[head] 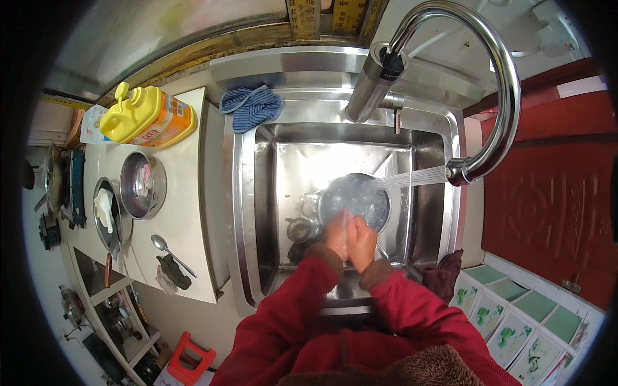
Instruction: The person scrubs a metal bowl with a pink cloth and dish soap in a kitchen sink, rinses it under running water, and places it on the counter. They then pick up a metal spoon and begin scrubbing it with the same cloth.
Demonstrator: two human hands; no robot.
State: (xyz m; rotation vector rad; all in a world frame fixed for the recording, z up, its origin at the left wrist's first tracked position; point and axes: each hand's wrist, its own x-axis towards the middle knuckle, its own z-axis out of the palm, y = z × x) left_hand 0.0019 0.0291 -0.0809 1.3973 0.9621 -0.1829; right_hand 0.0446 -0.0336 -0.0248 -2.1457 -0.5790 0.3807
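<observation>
My left hand (338, 237) and my right hand (362, 241) are close together over the near edge of a round metal pan or bowl (380, 207) in the stainless steel sink (429, 207). The left hand is blurred, and what lies between the hands is not clear. Water sprays from the curved chrome faucet (458, 172) at the right into the vessel, which holds water. A round ribbed metal strainer (299, 229) lies on the sink floor, left of my hands. Beside my hands is a dark item, partly hidden by my left sleeve.
A blue cloth (256, 107) lies on the sink's back left corner, a dark red cloth (443, 277) on the right rim. The left counter (183, 207) holds a yellow jug (149, 116), a metal bowl (159, 183) and a spoon (166, 248). A red stool (190, 357) stands below.
</observation>
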